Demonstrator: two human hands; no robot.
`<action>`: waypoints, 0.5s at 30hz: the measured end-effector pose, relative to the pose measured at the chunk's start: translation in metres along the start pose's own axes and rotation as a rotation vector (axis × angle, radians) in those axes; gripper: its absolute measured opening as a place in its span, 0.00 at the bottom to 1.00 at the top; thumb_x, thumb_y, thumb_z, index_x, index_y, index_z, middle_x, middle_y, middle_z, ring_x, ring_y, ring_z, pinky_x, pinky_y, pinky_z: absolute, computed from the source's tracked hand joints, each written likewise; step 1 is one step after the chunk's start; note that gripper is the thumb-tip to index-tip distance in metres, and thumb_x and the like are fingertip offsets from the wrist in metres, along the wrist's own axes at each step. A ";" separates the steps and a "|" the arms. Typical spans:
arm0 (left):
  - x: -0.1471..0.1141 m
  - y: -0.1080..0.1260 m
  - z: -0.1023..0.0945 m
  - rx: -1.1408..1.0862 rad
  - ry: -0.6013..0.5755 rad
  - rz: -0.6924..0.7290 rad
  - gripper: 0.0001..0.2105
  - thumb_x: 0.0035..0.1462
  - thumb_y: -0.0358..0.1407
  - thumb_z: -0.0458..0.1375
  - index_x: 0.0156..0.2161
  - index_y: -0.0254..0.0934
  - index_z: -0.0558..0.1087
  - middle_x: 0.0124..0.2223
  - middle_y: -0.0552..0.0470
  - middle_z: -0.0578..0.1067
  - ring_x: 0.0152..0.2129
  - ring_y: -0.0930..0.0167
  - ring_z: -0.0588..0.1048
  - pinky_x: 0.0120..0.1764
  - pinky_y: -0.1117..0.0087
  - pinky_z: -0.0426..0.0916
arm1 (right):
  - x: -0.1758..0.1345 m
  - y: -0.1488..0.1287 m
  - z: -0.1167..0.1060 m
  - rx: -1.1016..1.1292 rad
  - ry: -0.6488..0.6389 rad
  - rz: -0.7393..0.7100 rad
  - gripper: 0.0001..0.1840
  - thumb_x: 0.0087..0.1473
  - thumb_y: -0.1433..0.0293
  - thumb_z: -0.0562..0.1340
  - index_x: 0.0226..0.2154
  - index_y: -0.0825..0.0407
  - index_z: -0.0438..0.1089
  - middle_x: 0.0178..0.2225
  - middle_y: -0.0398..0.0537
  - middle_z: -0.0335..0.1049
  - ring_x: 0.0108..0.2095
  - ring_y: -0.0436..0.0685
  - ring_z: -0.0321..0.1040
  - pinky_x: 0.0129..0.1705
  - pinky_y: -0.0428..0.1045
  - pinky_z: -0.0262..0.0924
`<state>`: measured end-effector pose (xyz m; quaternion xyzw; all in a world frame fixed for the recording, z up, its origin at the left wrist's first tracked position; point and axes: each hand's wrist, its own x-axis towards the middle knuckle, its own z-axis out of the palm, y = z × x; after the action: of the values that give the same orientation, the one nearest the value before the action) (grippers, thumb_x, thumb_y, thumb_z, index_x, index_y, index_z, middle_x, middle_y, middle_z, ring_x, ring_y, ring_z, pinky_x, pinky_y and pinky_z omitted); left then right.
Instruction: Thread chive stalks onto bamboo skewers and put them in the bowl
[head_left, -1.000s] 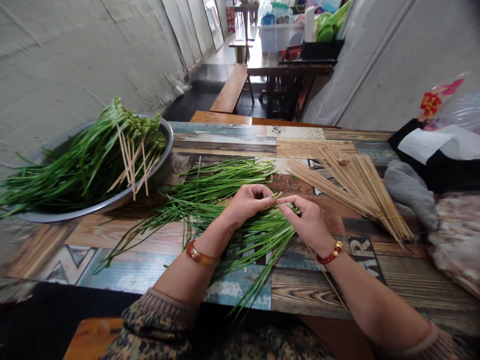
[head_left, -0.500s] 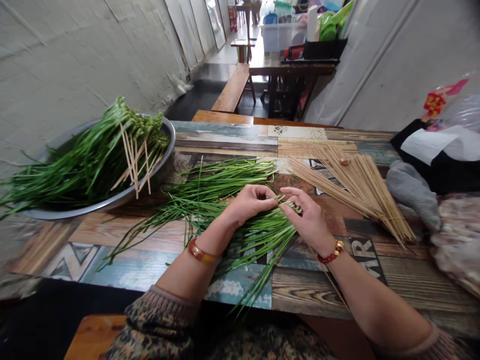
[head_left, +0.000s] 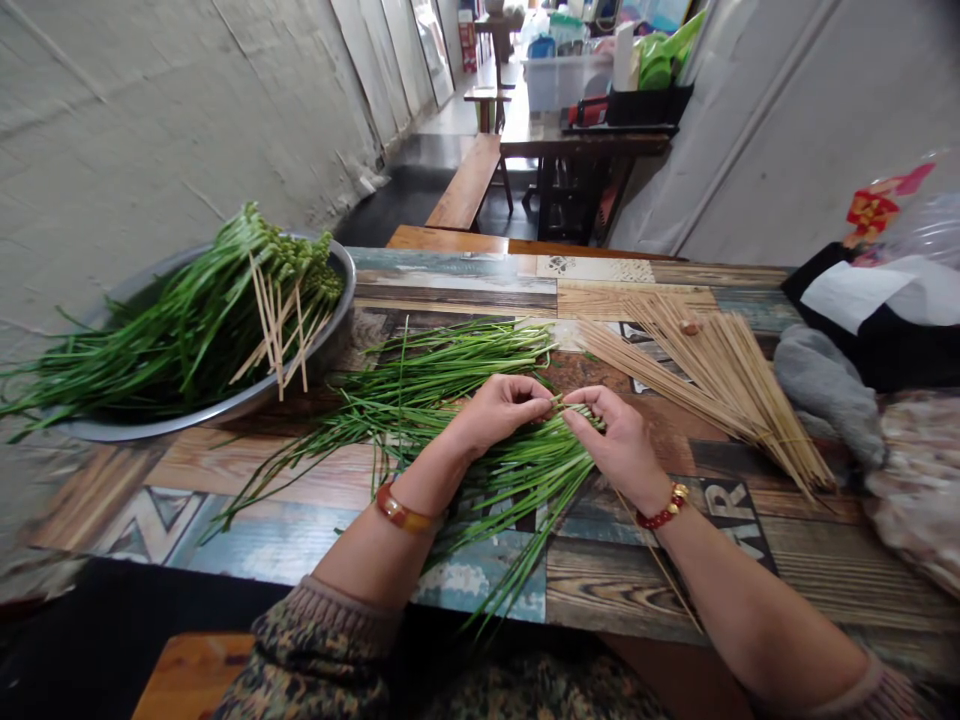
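Note:
Over the table my left hand (head_left: 506, 405) pinches the pale root end of a garlic chive between thumb and fingertips. My right hand (head_left: 619, 430) faces it, closed around the white ends of a bunch of garlic chives (head_left: 517, 485), whose green leaves fan toward the table's front edge. A thin bamboo skewer (head_left: 675, 580) runs out below my right hand; its upper part is hidden by the hand. Just beyond my left hand lies a loose pile of garlic chives (head_left: 457, 365).
At the left, a metal basin (head_left: 225, 410) holds many chives threaded on skewers. Bundled bamboo skewers (head_left: 720, 370) lie right of my hands. A grey cloth (head_left: 821, 385) and a plastic bag (head_left: 919, 470) sit at the right edge. A wooden bench (head_left: 469, 180) stands beyond the table.
My hands have come closer together at the root ends, the right fingers nearer the left fingertips. The whole view has shifted slightly.

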<state>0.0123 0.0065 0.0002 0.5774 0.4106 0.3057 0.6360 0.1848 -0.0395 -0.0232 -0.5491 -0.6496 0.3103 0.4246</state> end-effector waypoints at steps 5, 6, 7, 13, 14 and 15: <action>0.000 -0.003 0.000 -0.056 0.038 0.013 0.13 0.45 0.40 0.64 0.30 0.29 0.76 0.24 0.52 0.73 0.21 0.77 0.66 0.27 0.76 0.59 | -0.001 0.001 0.000 -0.025 0.023 -0.001 0.08 0.53 0.64 0.60 0.34 0.51 0.69 0.32 0.48 0.74 0.33 0.55 0.69 0.37 0.50 0.62; 0.001 -0.003 0.000 -0.064 0.056 0.022 0.13 0.45 0.40 0.64 0.31 0.29 0.76 0.25 0.51 0.73 0.22 0.77 0.66 0.28 0.76 0.60 | -0.001 0.001 0.000 -0.022 0.025 0.000 0.08 0.52 0.64 0.60 0.34 0.51 0.69 0.32 0.48 0.74 0.33 0.55 0.69 0.37 0.50 0.63; 0.001 -0.003 0.001 -0.059 0.074 0.031 0.13 0.45 0.40 0.64 0.31 0.29 0.76 0.26 0.51 0.74 0.23 0.76 0.67 0.29 0.75 0.61 | -0.001 0.000 0.000 -0.015 0.020 0.001 0.09 0.52 0.64 0.60 0.35 0.51 0.69 0.32 0.48 0.74 0.33 0.55 0.69 0.37 0.50 0.63; 0.002 -0.004 0.003 0.153 0.189 0.087 0.11 0.45 0.38 0.63 0.31 0.29 0.76 0.23 0.53 0.71 0.20 0.78 0.64 0.24 0.76 0.57 | 0.000 -0.004 -0.002 0.020 -0.028 -0.019 0.11 0.54 0.66 0.58 0.39 0.50 0.71 0.39 0.48 0.76 0.39 0.56 0.72 0.43 0.52 0.64; 0.002 -0.003 0.002 0.167 0.183 0.086 0.11 0.45 0.38 0.63 0.30 0.29 0.76 0.23 0.53 0.71 0.20 0.78 0.64 0.24 0.76 0.57 | 0.000 -0.004 -0.002 0.019 -0.030 -0.023 0.11 0.54 0.66 0.58 0.39 0.50 0.72 0.39 0.48 0.76 0.40 0.57 0.72 0.44 0.52 0.64; 0.002 -0.003 0.001 0.171 0.168 0.082 0.11 0.45 0.38 0.62 0.29 0.29 0.76 0.23 0.53 0.71 0.20 0.78 0.64 0.24 0.76 0.57 | 0.000 -0.004 -0.003 0.019 -0.033 -0.023 0.11 0.54 0.66 0.58 0.39 0.50 0.72 0.39 0.48 0.76 0.40 0.57 0.72 0.45 0.53 0.64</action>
<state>0.0141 0.0071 -0.0026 0.6182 0.4630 0.3425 0.5349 0.1852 -0.0404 -0.0183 -0.5324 -0.6599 0.3205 0.4223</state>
